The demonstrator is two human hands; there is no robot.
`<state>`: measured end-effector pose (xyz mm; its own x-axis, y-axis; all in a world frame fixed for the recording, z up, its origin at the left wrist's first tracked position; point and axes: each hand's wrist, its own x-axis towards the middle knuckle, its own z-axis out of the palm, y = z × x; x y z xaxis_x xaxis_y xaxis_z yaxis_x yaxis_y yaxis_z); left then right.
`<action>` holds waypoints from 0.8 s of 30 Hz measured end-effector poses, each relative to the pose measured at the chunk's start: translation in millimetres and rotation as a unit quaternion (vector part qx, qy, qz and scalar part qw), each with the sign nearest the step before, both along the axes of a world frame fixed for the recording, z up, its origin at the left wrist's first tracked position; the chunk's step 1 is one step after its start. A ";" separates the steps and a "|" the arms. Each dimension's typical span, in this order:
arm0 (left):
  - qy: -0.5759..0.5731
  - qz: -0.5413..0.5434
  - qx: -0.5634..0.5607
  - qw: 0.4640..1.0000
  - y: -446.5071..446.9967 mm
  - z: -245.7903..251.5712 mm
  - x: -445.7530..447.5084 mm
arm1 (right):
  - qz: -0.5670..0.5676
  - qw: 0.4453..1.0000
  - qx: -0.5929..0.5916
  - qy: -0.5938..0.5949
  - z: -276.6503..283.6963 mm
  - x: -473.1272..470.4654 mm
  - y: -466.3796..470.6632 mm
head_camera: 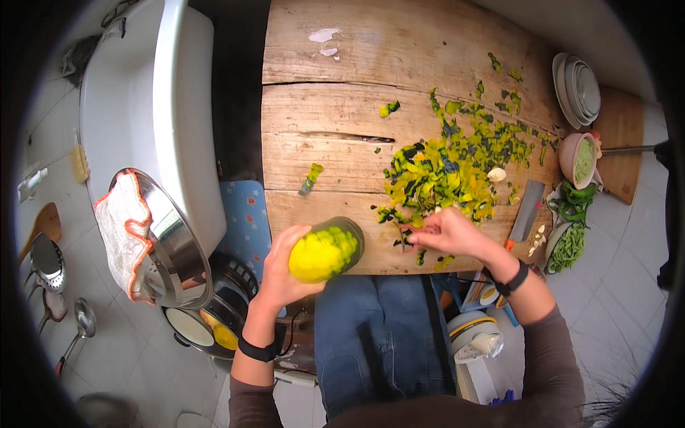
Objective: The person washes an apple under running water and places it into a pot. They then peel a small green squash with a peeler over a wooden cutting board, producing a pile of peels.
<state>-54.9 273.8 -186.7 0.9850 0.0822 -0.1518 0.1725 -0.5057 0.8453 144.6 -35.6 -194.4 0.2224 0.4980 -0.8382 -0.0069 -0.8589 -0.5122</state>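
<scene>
My left hand (282,267) is wrapped around a partly peeled squash (324,251), held tilted at the table's near edge. Its flesh shows bright yellow, and dark green rind remains toward the far end. To the right of it, my right hand (452,232) grips a small peeler (406,238); the fingers cover part of its handle. The peeler is apart from the squash, over the near side of the peelings. A broad heap of yellow and dark green peelings (455,166) spreads across the wooden table (321,117).
A cleaver (527,211) and garlic cloves (537,239) lie on the right, near green peppers (575,200), cut green beans (569,249) and a bowl of shreds (578,160). Stacked dishes (580,91) stand farther back. Leftward are a white basin (187,107), a metal bowl (184,251) and a pot (190,326).
</scene>
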 end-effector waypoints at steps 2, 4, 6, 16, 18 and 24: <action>0.047 0.011 0.015 0.999 -2.0 2.3 5.8 | -0.128 0.986 0.108 0.020 8.0 -13.6 -1.8; 0.075 0.021 0.023 0.997 -6.7 5.9 14.7 | -0.180 0.970 0.165 0.020 15.3 -35.3 13.2; 0.092 0.029 0.006 0.995 -9.6 10.9 23.6 | -0.148 0.952 0.255 -0.080 18.4 -53.0 34.4; 0.036 -0.048 0.057 0.997 -12.0 11.3 29.4 | -0.068 0.935 0.315 -0.149 -5.8 -41.1 41.6; 0.067 -0.011 0.007 0.998 -4.7 10.7 28.6 | -0.061 0.952 0.245 -0.174 -4.5 -15.9 23.4; 0.113 0.024 -0.019 0.993 0.5 12.3 29.6 | -0.128 0.956 0.205 -0.167 4.5 -14.4 2.9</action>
